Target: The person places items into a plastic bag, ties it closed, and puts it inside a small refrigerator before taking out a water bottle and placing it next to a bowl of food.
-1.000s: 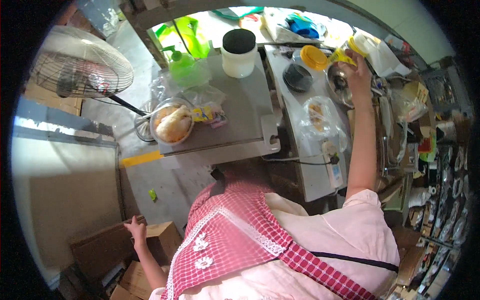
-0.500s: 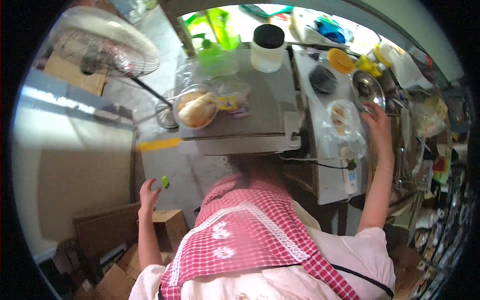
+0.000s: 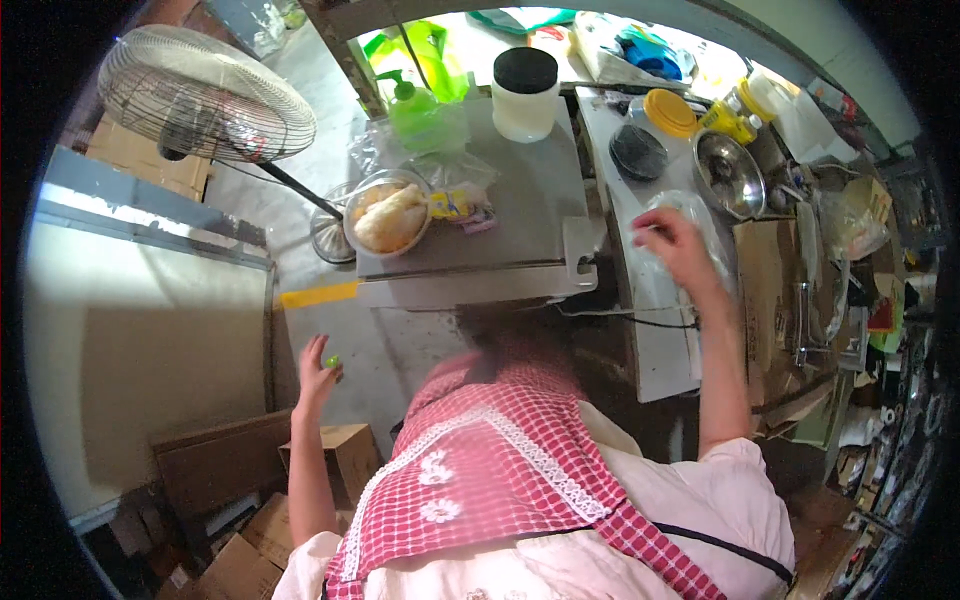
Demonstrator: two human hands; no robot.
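My right hand (image 3: 682, 252) hovers over a clear plastic bag (image 3: 707, 215) on the narrow white counter. Its fingers are bent together, with a small pale spot at their tips that is too small and blurred to name. Just beyond it lie a round black lid (image 3: 638, 153) and a shiny steel bowl (image 3: 729, 172). Low on the left, my left hand (image 3: 319, 371) is held in the air, its fingers apart and nothing visible in them. A small green wrapper (image 3: 334, 361) shows on the floor behind those fingers.
A grey table (image 3: 535, 205) ahead carries a plastic tub of pale food (image 3: 390, 217), a green pump bottle (image 3: 411, 110) and a black-lidded jar (image 3: 525, 93). On the left stands a fan (image 3: 210, 95). Cardboard boxes (image 3: 350, 462) lie near my left arm. A cable (image 3: 650, 322) crosses the counter.
My right hand has moved left and nearer, from the steel bowl's rim to above the plastic bag. My left hand has shifted slightly to the right and up.
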